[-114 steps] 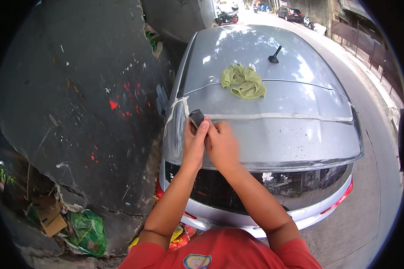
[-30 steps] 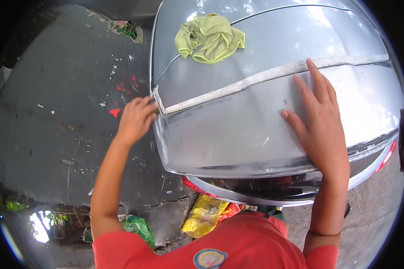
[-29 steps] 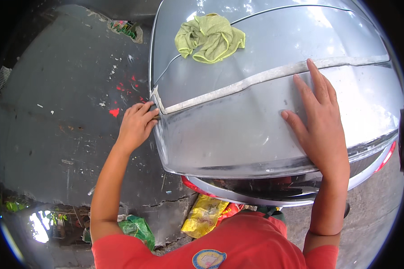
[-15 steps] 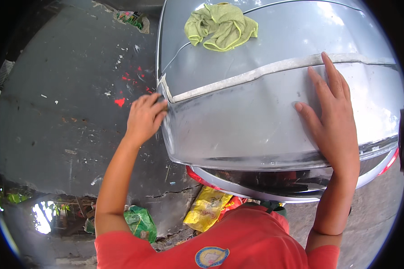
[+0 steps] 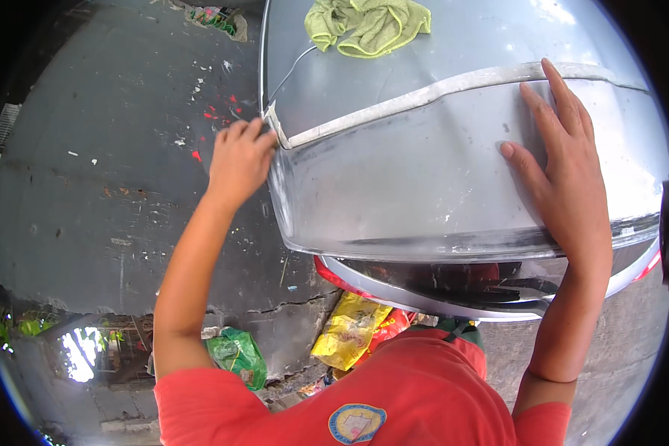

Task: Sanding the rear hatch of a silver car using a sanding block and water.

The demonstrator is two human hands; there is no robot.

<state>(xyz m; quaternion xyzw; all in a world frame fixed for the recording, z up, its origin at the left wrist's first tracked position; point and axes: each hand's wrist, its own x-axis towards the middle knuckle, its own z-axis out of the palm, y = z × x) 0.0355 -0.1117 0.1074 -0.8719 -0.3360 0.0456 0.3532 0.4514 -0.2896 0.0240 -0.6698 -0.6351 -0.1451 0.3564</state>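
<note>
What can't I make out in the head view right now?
All in the head view:
Anything held inside the left hand: hidden by its curled fingers.
Palm of the right hand: hidden by its back.
Far end of the green microfiber cloth: cut off by the upper edge.
Lower red plastic bag: hidden behind the red shirt.

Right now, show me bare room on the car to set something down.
Two patches: the rear panel left of the right hand, between the pale strip and the dark rear edge; and the roof beyond the strip, right of the green cloth. It is crowded at the left edge, where the left hand sits by the strip's bent end.
</note>
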